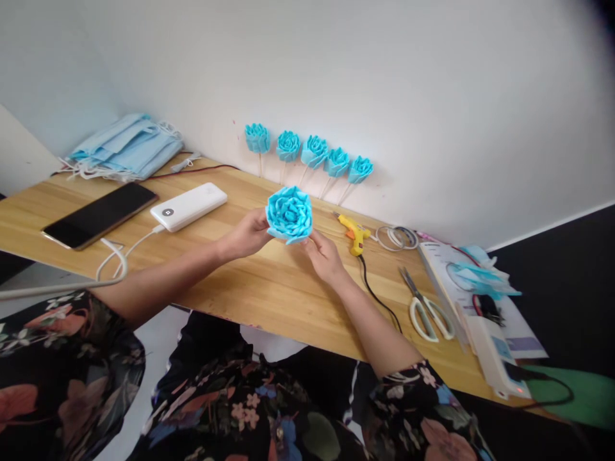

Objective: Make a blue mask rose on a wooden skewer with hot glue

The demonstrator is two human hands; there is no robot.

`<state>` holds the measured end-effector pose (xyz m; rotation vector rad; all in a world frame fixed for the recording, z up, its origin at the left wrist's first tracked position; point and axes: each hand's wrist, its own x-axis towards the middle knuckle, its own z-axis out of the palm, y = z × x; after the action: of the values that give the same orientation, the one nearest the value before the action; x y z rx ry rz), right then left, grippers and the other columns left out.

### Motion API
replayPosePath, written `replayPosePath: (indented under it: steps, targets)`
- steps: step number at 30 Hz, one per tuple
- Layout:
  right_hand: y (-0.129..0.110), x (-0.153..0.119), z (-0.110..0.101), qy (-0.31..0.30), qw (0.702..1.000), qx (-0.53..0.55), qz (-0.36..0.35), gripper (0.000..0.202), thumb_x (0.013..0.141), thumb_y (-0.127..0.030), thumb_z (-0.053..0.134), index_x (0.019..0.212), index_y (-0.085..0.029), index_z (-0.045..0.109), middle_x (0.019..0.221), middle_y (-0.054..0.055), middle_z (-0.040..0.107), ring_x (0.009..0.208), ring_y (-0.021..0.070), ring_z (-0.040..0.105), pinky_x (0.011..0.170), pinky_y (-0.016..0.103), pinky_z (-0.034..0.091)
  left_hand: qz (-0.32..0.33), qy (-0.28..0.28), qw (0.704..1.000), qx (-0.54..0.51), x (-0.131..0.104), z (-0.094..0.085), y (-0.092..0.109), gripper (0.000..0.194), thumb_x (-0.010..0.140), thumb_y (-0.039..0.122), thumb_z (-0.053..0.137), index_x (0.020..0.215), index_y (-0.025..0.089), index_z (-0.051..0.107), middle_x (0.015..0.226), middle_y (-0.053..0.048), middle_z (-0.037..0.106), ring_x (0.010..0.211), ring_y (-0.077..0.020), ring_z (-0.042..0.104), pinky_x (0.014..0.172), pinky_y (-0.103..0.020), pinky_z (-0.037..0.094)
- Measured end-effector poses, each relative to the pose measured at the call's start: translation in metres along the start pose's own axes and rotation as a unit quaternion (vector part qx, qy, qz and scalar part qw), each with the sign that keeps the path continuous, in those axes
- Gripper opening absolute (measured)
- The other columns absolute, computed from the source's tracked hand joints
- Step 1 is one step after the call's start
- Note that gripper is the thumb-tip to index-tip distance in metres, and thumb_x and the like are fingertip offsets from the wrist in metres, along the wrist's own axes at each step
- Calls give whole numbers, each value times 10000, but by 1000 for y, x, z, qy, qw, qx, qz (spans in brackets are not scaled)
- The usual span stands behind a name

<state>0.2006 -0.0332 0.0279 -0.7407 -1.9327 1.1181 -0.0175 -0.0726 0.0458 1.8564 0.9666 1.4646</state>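
A light blue rose (289,214) made of folded fabric is held above the wooden table (269,288), its open face toward the camera. My left hand (248,234) grips its left side from below. My right hand (325,256) holds its right underside with the fingers curled up against it. Several finished blue roses on sticks (307,152) lean against the white wall just behind.
A yellow glue gun (354,232) with a black cord lies right of the hands, then a coil of wire (396,237), white-handled scissors (426,307) and blue scraps on paper (475,275). At left are a white power bank (188,206), a black phone (100,215) and stacked blue face masks (125,146).
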Motion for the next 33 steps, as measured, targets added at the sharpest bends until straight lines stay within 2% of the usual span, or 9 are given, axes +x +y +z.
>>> replayPosePath:
  steps: [3, 6, 8, 10, 13, 17, 22, 29, 33]
  targets:
    - [-8, 2, 3, -27, 999, 22, -8, 452, 962, -661, 592, 1023, -269, 808, 1005, 42, 806, 985, 229, 745, 954, 398, 569, -4, -33, 998, -51, 11, 7, 15, 471, 910, 644, 737, 1011, 184, 749, 933, -90, 778, 951, -276, 740, 902, -444, 622]
    - [-13, 9, 0, 4, 998, 51, -19, 496, 963, -692, 574, 975, -241, 782, 837, 25, 744, 760, 164, 681, 796, 325, 559, -25, -47, 993, -105, 25, 10, 18, 437, 986, 579, 679, 1111, 165, 737, 998, -109, 777, 955, -251, 742, 921, -433, 606]
    - [-15, 14, -5, 41, 997, 54, -26, 512, 962, -705, 567, 973, -233, 765, 790, 10, 699, 679, 134, 614, 703, 289, 517, -30, -44, 989, -136, 33, 8, 10, 459, 951, 511, 757, 1283, 202, 685, 1136, -120, 771, 1090, -258, 729, 981, -428, 582]
    - [-16, 18, -11, 70, 996, 50, -28, 512, 967, -704, 558, 1000, -233, 755, 783, -1, 678, 629, 115, 553, 635, 273, 467, -43, -56, 981, -178, 39, 1, -5, 630, 878, 457, 844, 1430, 291, 588, 1284, -109, 736, 1193, -253, 705, 1012, -421, 565]
    - [-11, 21, -16, 88, 995, 51, -23, 498, 968, -688, 564, 1029, -229, 746, 777, -9, 669, 592, 106, 500, 577, 266, 412, -51, -101, 970, -213, 45, -15, -26, 823, 823, 531, 865, 1537, 397, 479, 1455, -123, 651, 1285, -271, 672, 1015, -436, 562]
    - [6, 21, -13, 98, 994, 43, 5, 527, 949, -707, 569, 1020, -217, 751, 774, -1, 666, 600, 116, 498, 575, 267, 410, -1, -66, 978, -196, 55, -29, -24, 1019, 745, 790, 795, 1601, 435, 372, 1556, -152, 565, 1370, -322, 615, 1014, -480, 565]
    - [21, 12, -9, 92, 995, 27, 17, 550, 955, -721, 549, 1037, -227, 778, 767, 10, 658, 639, 148, 530, 629, 285, 454, 55, -17, 992, -116, 65, -15, 2, 1232, 680, 888, 770, 1670, 412, 212, 1528, -170, 568, 1349, -355, 623, 999, -512, 573]
    - [8, 1, -8, 33, 999, -4, 13, 569, 964, -717, 548, 748, -226, 737, 676, 18, 649, 658, 170, 588, 745, 320, 509, 82, 40, 993, -77, 52, 6, 18, 1152, 837, 776, 733, 1699, 426, 54, 1525, -153, 570, 1189, -313, 711, 937, -448, 621]
    - [6, -2, -6, 27, 999, -6, 35, 581, 944, -749, 553, 852, -226, 788, 605, 0, 620, 589, 166, 568, 673, 313, 501, 59, 38, 995, -69, 40, 6, 19, 1115, 891, 692, 735, 1705, 399, 30, 1375, -138, 662, 1051, -292, 747, 873, -451, 635]
